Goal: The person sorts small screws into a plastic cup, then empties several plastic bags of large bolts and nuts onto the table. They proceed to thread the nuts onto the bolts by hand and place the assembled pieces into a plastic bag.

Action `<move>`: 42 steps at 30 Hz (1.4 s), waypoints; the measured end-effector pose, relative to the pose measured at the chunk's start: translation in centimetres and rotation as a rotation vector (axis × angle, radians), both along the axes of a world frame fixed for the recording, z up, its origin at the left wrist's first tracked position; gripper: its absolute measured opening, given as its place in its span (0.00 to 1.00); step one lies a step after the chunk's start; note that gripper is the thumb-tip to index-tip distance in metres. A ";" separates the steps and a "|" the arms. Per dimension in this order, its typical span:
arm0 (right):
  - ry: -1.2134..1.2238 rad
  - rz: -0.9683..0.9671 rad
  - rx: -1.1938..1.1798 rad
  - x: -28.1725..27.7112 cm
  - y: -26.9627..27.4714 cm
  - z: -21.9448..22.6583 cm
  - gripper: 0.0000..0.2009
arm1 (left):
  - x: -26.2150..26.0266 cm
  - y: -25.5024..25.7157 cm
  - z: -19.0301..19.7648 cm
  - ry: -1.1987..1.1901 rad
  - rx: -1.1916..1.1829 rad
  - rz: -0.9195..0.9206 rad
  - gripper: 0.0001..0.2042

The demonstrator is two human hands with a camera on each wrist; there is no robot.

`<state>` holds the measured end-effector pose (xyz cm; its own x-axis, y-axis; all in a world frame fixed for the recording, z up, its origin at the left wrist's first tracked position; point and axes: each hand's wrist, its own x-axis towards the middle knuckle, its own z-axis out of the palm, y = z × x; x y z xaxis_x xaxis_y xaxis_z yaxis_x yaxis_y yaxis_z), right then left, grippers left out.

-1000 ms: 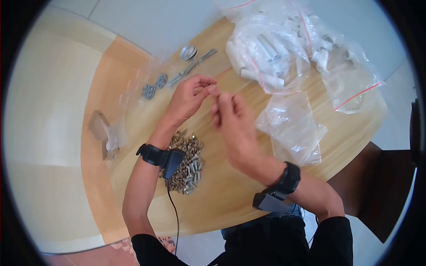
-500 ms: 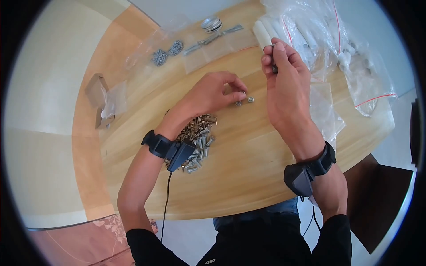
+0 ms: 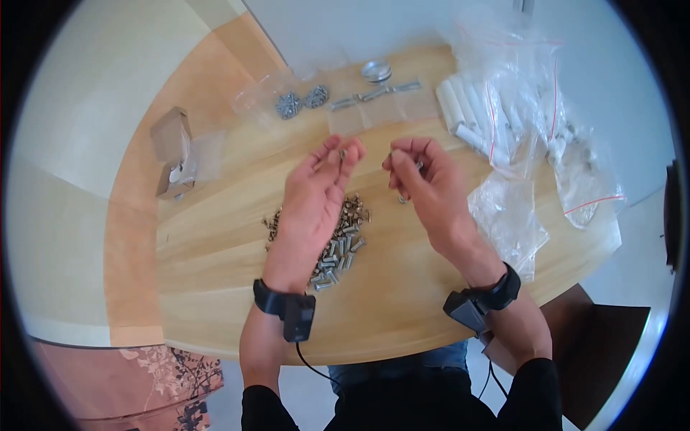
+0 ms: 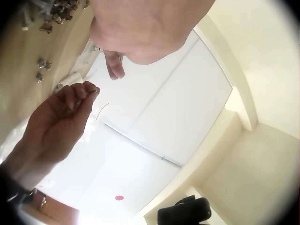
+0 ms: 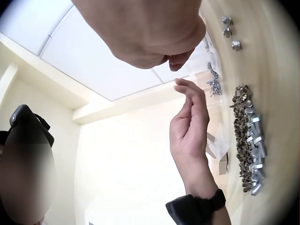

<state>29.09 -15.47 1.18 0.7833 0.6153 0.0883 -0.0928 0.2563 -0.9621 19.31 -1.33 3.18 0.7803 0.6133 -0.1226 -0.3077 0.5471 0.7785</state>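
My left hand point(image 3: 313, 194) is raised over the table, pinching a small round silver nut point(image 3: 343, 154) between thumb and fingers. Facing it a short gap away, my right hand point(image 3: 435, 190) has its fingers curled around small metal fasteners point(image 3: 420, 167), partly hidden by the thumb and fingers. In the right wrist view, a few loose silver nuts point(image 5: 236, 45) lie on the tabletop. Close by, partly behind the left hand, spreads a pile of brownish screws point(image 5: 241, 136) with larger silver bolts point(image 5: 258, 133) along its side.
Two clusters of grey screws point(image 3: 288, 105), long bolts in a flat bag point(image 3: 381, 115) and stacked metal discs point(image 3: 375, 70) lie at the back. Bags of white tubes point(image 3: 496, 108) fill the right rear, with a plastic bag point(image 3: 507, 215) in front. A small cardboard box point(image 3: 171, 136) stands left.
The hands were together, then apart, with the left at nuts on the table. Now the left is lifted with a nut and the right has come back towards it. The head view has shifted.
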 end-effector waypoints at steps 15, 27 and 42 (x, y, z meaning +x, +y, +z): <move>-0.169 0.033 -0.013 -0.8 0.2 -0.3 0.10 | -0.5 -2.7 -0.7 -0.018 0.095 0.053 0.14; -0.188 0.005 0.008 -0.4 -0.5 0.2 0.09 | -0.9 -3.2 0.0 0.056 0.461 0.073 0.11; -0.245 -0.023 0.054 -1.0 -0.6 0.6 0.09 | -0.8 -2.8 -0.5 -0.034 0.517 0.015 0.12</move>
